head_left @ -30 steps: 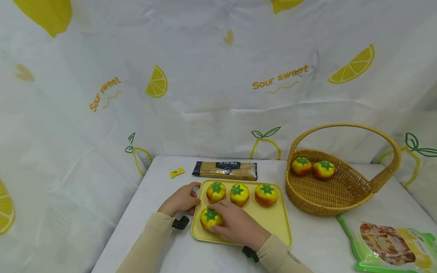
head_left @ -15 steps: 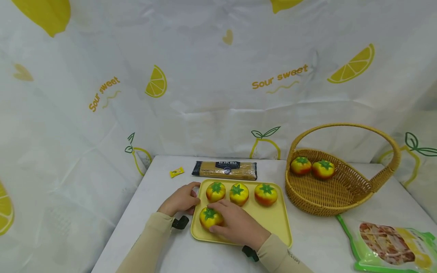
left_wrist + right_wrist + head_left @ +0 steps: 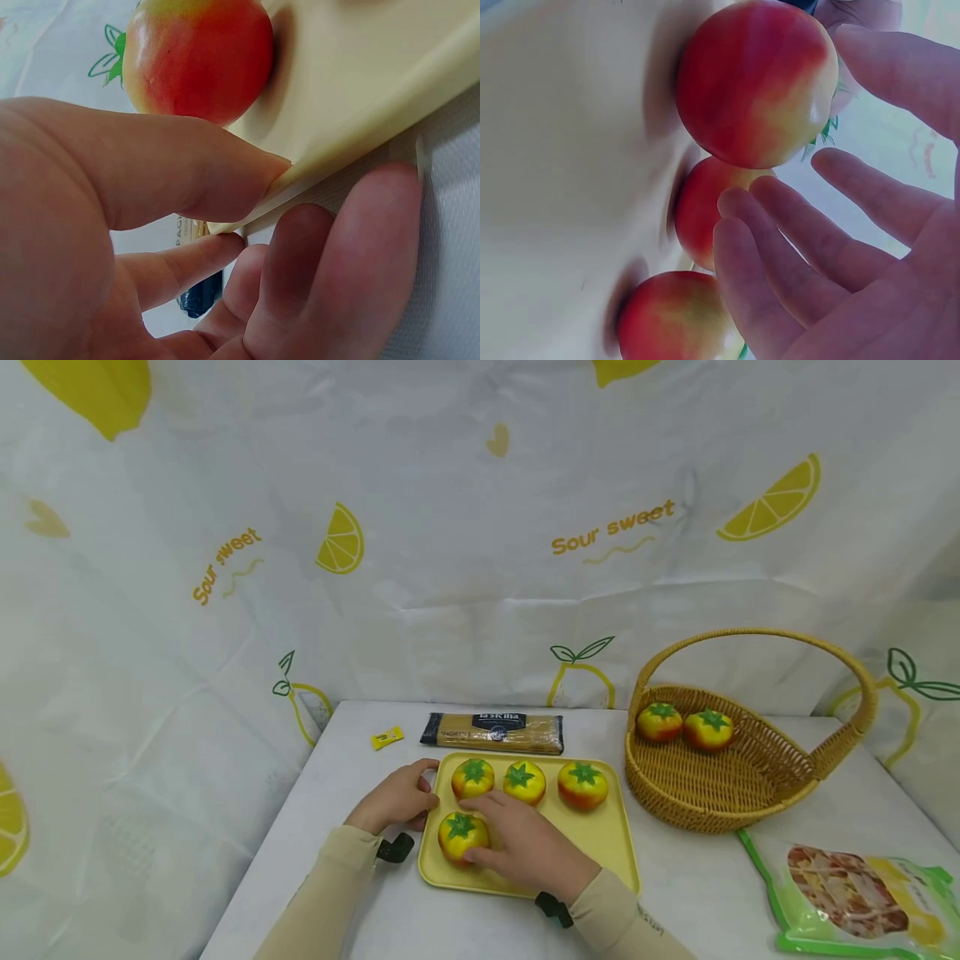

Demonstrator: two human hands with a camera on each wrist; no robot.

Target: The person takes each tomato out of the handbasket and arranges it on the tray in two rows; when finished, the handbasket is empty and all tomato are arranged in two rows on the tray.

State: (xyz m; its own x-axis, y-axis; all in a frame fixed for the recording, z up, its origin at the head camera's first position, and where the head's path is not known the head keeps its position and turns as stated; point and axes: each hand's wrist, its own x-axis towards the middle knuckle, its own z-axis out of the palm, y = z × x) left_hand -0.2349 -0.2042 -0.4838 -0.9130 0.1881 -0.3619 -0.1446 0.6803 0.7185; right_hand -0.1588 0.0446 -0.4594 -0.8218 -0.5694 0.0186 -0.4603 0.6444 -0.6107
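Two tan sleeves reach in over the white bench, each with a small black thing at the wrist. Near me on the right lies a shiny bag with green edges. The right hand is over the yellow tray, its fingers loose and spread beside the front tomato. That tomato sits in the tray's near left part. I can't tell if the thumb touches it. The left hand pinches the tray's left edge, thumb on the rim.

Farther back in the tray, three tomatoes stand in a row: a left one, a middle one and a right one. The right hand gets in the way and hides a bit of the row. Right of the tray, a brown basket with a tall handle holds two more tomatoes, side by side. Behind the tray lies a long pasta pack, with a tiny yellow packet left of it. A lemon cloth hangs at the back.

Half a second ago, the right fingers were round the front tomato. Now they have lifted off, and it sits in the same spot.
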